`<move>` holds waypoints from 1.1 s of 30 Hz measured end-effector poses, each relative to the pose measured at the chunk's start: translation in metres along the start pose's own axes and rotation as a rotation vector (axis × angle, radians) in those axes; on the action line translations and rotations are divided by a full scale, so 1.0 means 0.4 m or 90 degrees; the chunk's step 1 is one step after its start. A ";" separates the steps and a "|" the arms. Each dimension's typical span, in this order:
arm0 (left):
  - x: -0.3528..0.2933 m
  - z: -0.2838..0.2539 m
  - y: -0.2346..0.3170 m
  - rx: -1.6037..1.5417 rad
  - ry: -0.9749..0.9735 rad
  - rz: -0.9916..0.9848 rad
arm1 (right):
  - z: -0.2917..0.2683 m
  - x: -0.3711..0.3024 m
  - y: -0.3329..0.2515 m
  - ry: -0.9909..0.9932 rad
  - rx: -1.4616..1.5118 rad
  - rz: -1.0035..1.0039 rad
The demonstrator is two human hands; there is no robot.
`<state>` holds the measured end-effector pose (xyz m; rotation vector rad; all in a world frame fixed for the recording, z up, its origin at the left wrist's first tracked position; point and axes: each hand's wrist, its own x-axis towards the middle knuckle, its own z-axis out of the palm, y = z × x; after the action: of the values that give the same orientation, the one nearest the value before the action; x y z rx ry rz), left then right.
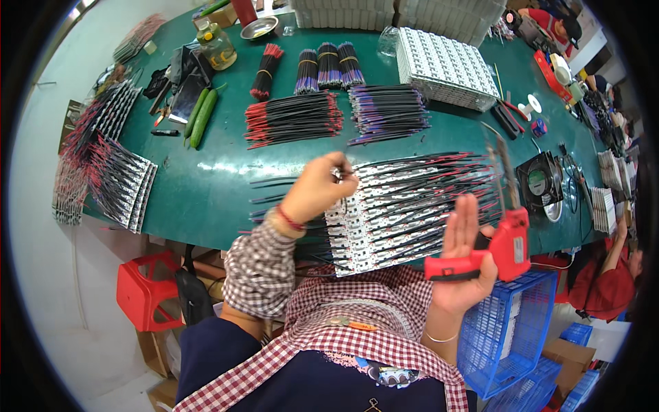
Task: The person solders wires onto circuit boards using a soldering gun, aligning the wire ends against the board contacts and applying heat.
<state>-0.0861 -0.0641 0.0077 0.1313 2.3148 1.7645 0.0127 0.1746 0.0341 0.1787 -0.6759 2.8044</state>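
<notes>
Left grip (318,187): fingertips drawn together at the boards' upper-left edge; cannot tell whether they pinch anything.
Right grip (463,292): loosely cradling the red soldering gun (513,248), thumb hooked over, fingers extended.
White circuit boards (350,240): centre of the frame, on the tabletop (185,216).
Wire work: best steady each joint, tip clear of neighbouring black wires (449,168).
Gun tip: blurred; many pads hidden.
</notes>
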 end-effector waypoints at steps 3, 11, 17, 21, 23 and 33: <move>-0.064 -0.086 -0.019 -0.164 0.161 0.123 | 0.007 0.013 0.096 -0.013 0.048 0.145; -0.269 -0.160 0.057 0.493 0.648 0.019 | -0.023 0.067 0.383 0.056 -0.063 0.402; -0.181 0.040 0.190 0.409 0.295 0.352 | -0.043 0.073 0.291 0.055 0.045 0.335; 0.001 0.010 0.045 0.584 0.237 0.266 | -0.050 0.079 0.120 0.050 0.035 0.177; 0.023 0.009 -0.042 0.632 0.205 0.213 | -0.087 0.074 0.016 0.043 -0.048 0.115; 0.047 0.043 0.089 0.575 0.278 0.316 | -0.106 0.014 -0.158 0.100 -0.291 -0.029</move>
<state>-0.1027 -0.0343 0.0353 0.5472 3.4750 0.7692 0.0219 0.2496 0.0249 -0.1094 -1.2238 2.5034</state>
